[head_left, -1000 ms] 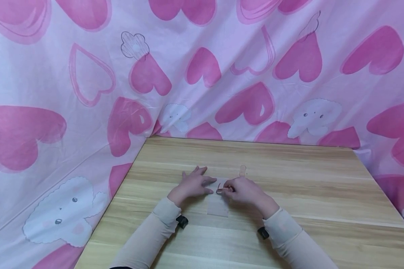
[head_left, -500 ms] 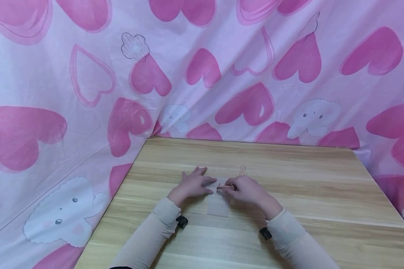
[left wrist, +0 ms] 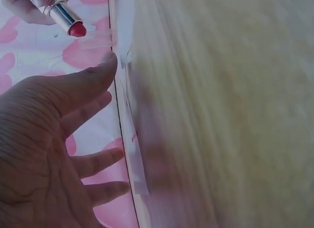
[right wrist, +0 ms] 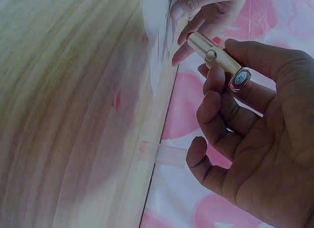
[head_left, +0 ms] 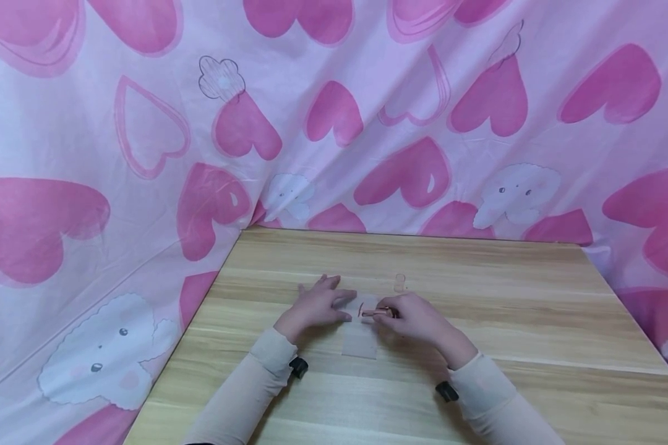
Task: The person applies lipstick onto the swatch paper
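In the head view my right hand [head_left: 417, 320] pinches an uncapped lipstick [head_left: 376, 313] over a small white sheet of paper [head_left: 359, 343]. The right wrist view shows its gold tube [right wrist: 218, 56] between thumb and fingers, the other fingers curled. Its red tip [left wrist: 77, 29] shows in the left wrist view, pointing toward my left hand. A short red stroke [head_left: 360, 309] lies on the paper just left of the tip. My left hand [head_left: 316, 307] rests at the paper's left edge, fingers spread, thumb and forefinger reaching onto it.
A clear lipstick cap [head_left: 400, 282] lies on the wooden table [head_left: 512, 296] just beyond my right hand. Pink heart-patterned cloth [head_left: 334, 173] hangs behind the table and along its sides. A dark camera band [head_left: 447, 391] sits on each wrist.
My right hand has drawn back slightly to the right with the lipstick, and the red stroke now shows apart from the tip. The left hand stays nearly still.
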`<state>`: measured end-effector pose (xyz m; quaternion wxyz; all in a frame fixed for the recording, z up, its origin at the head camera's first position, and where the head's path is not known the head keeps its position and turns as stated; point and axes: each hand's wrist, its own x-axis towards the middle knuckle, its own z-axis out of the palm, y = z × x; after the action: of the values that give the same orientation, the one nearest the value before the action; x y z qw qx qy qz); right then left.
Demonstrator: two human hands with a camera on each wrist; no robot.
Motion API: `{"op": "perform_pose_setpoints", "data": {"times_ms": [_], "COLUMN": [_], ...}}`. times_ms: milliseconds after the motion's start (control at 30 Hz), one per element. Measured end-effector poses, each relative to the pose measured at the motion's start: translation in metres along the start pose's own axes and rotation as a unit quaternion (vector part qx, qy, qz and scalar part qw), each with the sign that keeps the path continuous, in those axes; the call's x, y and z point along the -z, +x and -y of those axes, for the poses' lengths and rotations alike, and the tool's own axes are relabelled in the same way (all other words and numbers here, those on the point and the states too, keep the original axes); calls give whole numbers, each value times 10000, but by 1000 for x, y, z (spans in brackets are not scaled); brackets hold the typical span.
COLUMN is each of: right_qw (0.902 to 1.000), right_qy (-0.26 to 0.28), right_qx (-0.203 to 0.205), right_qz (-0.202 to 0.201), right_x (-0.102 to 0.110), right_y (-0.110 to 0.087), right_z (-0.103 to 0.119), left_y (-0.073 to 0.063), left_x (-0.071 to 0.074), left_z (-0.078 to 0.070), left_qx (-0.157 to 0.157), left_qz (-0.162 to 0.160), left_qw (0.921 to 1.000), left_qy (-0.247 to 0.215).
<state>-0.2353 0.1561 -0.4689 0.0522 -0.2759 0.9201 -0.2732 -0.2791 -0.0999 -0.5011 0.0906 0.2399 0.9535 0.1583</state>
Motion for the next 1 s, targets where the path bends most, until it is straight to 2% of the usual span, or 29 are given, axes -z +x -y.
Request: {"op": "perform_pose_setpoints", "data": {"times_ms": [267,600,833,1000], "right_qw": [9998,10000,9997,9995], "right_qy": [-62,-33,-141,-140], "right_qx": [169,-19,94,136], "right_qz": [-117,-71,-200,-233], "right_x": [0,-2,-5,-8], "right_y": [-5,-10,-13,-16], "right_z": [-4,-5,-6,-8], "left_y": [-6,-15,-30,-44], "left_x": [5,2,-1,-7], "left_z": [-4,-2,-5,-10], "left_qx": [276,110,86,85], "left_qz": [-149,-297,-392,-262], "left_qw": [9992,9994,9992,9993], "left_qy": [266,154,-45,-250]}}
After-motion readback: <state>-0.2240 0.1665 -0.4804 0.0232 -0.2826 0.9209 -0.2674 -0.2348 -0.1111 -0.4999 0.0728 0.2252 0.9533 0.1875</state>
